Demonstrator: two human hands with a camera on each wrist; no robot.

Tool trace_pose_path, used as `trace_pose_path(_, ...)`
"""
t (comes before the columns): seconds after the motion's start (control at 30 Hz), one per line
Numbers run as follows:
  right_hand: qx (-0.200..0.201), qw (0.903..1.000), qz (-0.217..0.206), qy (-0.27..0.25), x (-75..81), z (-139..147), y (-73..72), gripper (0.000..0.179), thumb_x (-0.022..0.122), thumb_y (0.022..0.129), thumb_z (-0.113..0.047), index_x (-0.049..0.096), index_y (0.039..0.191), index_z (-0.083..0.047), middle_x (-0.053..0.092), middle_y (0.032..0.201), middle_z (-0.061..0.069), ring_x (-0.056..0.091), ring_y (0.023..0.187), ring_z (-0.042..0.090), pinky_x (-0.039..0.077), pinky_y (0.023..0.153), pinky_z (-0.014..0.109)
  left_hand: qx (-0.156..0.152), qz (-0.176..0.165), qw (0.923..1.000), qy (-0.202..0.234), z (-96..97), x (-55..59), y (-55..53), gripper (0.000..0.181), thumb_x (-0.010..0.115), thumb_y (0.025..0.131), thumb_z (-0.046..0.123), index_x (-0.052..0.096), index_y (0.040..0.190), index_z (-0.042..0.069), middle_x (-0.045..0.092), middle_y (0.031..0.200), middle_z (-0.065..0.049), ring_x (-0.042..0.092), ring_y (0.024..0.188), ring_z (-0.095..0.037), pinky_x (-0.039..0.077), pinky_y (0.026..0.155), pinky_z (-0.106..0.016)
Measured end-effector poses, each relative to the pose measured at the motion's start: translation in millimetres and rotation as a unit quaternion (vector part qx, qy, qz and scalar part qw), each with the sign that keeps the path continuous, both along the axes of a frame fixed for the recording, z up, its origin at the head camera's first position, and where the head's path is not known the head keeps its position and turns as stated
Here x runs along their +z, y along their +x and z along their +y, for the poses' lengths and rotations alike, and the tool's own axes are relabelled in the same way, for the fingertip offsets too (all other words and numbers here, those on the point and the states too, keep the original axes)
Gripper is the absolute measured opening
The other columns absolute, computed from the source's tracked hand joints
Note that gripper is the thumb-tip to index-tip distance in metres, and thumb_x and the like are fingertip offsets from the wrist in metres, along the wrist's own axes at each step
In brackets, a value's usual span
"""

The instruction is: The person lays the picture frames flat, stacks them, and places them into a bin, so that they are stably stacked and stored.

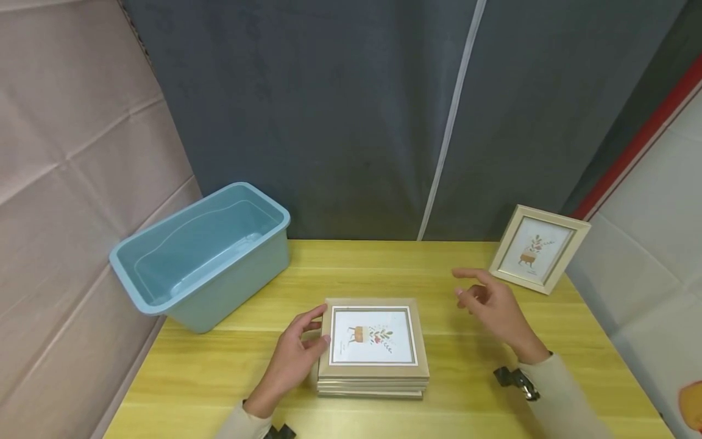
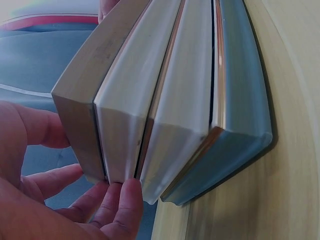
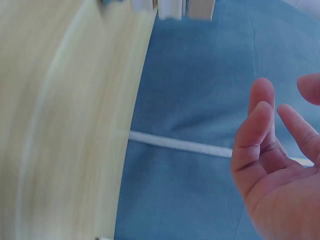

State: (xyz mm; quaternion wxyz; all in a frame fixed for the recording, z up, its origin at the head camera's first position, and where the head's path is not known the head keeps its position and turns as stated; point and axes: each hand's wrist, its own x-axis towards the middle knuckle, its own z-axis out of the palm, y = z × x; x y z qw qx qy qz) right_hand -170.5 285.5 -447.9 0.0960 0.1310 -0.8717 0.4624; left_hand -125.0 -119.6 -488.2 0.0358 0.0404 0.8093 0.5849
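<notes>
A stack of several picture frames [image 1: 373, 372] lies on the table, the top one showing a plant print turned sideways. My left hand [image 1: 293, 350] rests at the stack's left side, its thumb and forefinger touching the top frame's edge. Seen from the left wrist, the fingertips of the left hand [image 2: 100, 205] lie against the sides of the stacked frames [image 2: 175, 110]. My right hand [image 1: 496, 311] hovers over the table to the right of the stack, fingers loosely bent, holding nothing. Beyond it, another picture frame [image 1: 534, 249] stands tilted back, its print upright.
A blue plastic bin [image 1: 236, 286] stands on the left part of the wooden table [image 1: 373, 262]. Dark grey fabric [image 1: 329, 122] hangs behind the table, and a pale cloth wall [image 1: 66, 201] borders the left. White panelling [image 1: 647, 262] with a red strip is on the right.
</notes>
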Motion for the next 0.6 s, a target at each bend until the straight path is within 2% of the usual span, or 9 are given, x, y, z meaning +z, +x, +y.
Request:
trace_pose_path(0.27,-0.026,0.9994,0.021,0.013,15.9,28.8,-12.3,0.036,0.066,0.106,-0.017,0.064,0.142,-0.013,0.076,0.087,0.008,0.072,0.074,0.007,0.056,0.063,0.023,-0.005,0.001,1.0,0.001,-0.2,-0.5,0.3,0.062,0.073,0.097,0.009,0.055,0.154,0.025,0.054,0.154,-0.007,0.057,0.133,-0.032,0.056,0.109,-0.051)
trace_pose_path(0.5,-0.076,0.9965,0.032,0.012,20.0,58.7,-27.8,0.033,0.067,0.105,-0.021,0.067,0.137,-0.011,0.074,0.088,-0.018,0.072,0.075,0.003,0.054,0.064,0.018,-0.005,0.016,0.9998,-0.008,0.0,-2.1,0.7,0.055,0.072,0.097,0.008,0.062,0.148,0.025,0.056,0.152,-0.004,0.057,0.132,-0.032,0.056,0.109,-0.051)
trace_pose_path(0.6,-0.093,0.995,0.038,0.005,19.2,72.7,-35.0,0.032,0.067,0.106,-0.022,0.068,0.136,-0.011,0.072,0.099,-0.027,0.071,0.077,0.0,0.053,0.062,0.018,-0.008,0.022,0.9996,-0.013,0.3,-3.7,0.3,0.052,0.072,0.097,0.007,0.065,0.145,0.025,0.057,0.151,-0.003,0.057,0.132,-0.031,0.056,0.109,-0.05)
